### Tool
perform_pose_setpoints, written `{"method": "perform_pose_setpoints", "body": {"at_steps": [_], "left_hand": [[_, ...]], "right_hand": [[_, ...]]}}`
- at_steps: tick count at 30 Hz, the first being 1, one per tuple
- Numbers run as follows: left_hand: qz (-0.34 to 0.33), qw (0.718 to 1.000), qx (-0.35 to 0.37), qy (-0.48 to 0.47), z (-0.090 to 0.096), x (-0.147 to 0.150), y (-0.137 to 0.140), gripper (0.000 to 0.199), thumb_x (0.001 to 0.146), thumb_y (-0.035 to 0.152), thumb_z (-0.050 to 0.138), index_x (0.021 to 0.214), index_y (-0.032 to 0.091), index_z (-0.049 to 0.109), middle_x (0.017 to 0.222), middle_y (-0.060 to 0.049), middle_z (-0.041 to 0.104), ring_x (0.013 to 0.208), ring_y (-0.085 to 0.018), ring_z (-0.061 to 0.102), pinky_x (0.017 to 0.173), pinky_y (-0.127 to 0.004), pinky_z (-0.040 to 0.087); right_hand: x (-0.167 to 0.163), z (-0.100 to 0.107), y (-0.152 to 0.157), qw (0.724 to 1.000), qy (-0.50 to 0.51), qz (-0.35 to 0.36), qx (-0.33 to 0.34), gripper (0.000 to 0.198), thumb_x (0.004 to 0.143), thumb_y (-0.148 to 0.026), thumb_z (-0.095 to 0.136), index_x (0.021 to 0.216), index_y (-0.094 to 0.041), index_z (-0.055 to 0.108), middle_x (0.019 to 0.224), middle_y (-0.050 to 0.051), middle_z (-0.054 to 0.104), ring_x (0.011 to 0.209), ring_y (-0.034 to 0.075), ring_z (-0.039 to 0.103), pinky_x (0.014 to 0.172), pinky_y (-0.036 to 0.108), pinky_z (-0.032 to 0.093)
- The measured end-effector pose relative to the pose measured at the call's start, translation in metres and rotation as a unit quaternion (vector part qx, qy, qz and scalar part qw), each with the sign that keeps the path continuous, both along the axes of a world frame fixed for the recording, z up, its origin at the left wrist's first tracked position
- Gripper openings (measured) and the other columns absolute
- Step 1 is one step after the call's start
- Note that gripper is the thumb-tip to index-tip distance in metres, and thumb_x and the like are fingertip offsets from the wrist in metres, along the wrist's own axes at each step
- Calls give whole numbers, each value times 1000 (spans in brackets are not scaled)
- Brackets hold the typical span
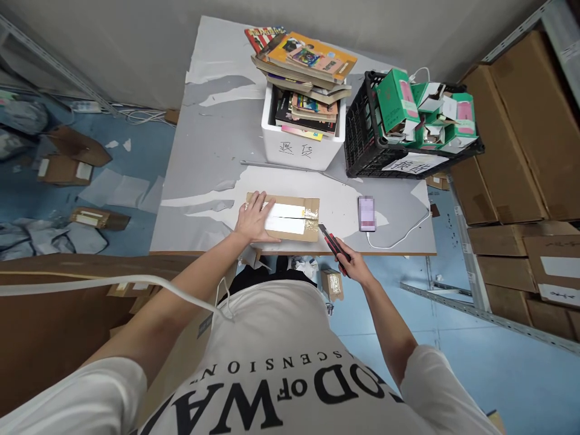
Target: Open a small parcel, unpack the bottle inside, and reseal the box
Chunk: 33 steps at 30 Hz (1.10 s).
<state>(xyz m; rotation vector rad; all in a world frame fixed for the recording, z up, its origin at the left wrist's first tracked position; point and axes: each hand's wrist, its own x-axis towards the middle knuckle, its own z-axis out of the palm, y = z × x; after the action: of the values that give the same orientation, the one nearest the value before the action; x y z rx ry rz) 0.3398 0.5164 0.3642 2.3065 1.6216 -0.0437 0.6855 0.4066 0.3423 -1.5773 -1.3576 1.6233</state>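
Note:
A flat cardboard box (312,232) with a white label and shiny tape lies near the table's front edge. My left hand (254,220) rests on its left end, fingers spread over the cardboard and label. In my right hand (353,264) is a red and black utility knife (333,243), its handle wrapped by my fingers. The knife's tip points at the box's right end, close beside it; whether it touches, I cannot tell. A phone (367,214) with a lit screen and a white cable lies to the right of the knife.
On the table (199,145), a white bin (299,148) holds stacked books (312,57). Beside it stands a black crate (362,142) of torn green boxes (396,99). Large cartons (502,139) fill a rack at the right. Cardboard and packaging litter the blue floor (136,145) at the left.

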Motion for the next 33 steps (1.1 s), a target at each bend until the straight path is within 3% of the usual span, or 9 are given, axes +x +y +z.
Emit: {"method": "perform_pose_setpoints", "body": {"at_steps": [5,11,15,17,21,24,28,30,33], "left_hand": [[9,1000,-8,1,1,1,1,124,52,74,71,151,19,22,159,-19,10,145,-42,3,107,-59,23],[-22,1000,-11,-7,0,-4,1,129,50,79,68,152,16,20,159,-20,7,145,-43,2,110,-63,14],[-22,998,-40,-31,4,-5,5,107,67,77,55,151,19,22,160,-16,8,145,-40,5,109,-67,13],[-11,997,-38,-59,5,-8,9,90,77,70,49,149,21,28,159,-15,14,145,-38,11,110,-66,14],[87,982,32,-163,-2,-26,25,63,90,49,39,144,18,38,156,-15,24,143,-32,23,114,-57,17],[193,939,-50,-280,-13,-47,41,59,89,43,42,141,15,43,149,-18,37,135,-31,39,109,-51,33],[270,816,-253,-444,-25,-66,48,52,85,45,50,131,20,51,125,-14,59,107,-25,61,85,-45,54],[301,775,-257,-492,-29,-71,42,48,79,46,59,121,22,56,119,-11,61,101,-22,62,79,-41,57],[327,742,-231,-538,-32,-71,19,47,69,46,72,107,21,61,118,-8,60,98,-19,62,80,-38,57]], "right_hand": [[-10,-6,-22,1000,-9,-14,-10,63,84,-49,57,141,-25,45,71,-1,63,39,8,44,37,23,40],[-8,-2,-41,997,-17,-73,-16,72,81,-51,59,144,-23,38,81,2,69,44,10,52,41,25,44],[23,15,-49,993,-42,-96,-50,53,76,-55,64,113,-17,60,75,3,68,42,11,51,38,25,40],[30,21,-47,987,-27,-153,-41,49,74,-57,66,101,-18,60,78,4,69,43,11,53,39,25,41],[-11,16,-30,954,86,-288,2,51,72,-58,67,106,-24,49,113,8,67,60,13,64,48,26,51],[-70,-2,-13,925,192,-327,-17,51,72,-57,67,108,-28,46,131,7,57,77,17,69,51,28,55],[-114,-19,12,901,232,-367,-4,47,74,-56,66,107,-29,45,129,4,55,93,19,68,60,30,59],[-112,-20,34,905,218,-364,14,46,75,-55,65,106,-28,45,122,3,58,92,17,68,66,32,59],[-97,-15,85,928,179,-324,43,43,76,-55,63,102,-26,45,107,2,61,80,13,65,66,32,58]]}}
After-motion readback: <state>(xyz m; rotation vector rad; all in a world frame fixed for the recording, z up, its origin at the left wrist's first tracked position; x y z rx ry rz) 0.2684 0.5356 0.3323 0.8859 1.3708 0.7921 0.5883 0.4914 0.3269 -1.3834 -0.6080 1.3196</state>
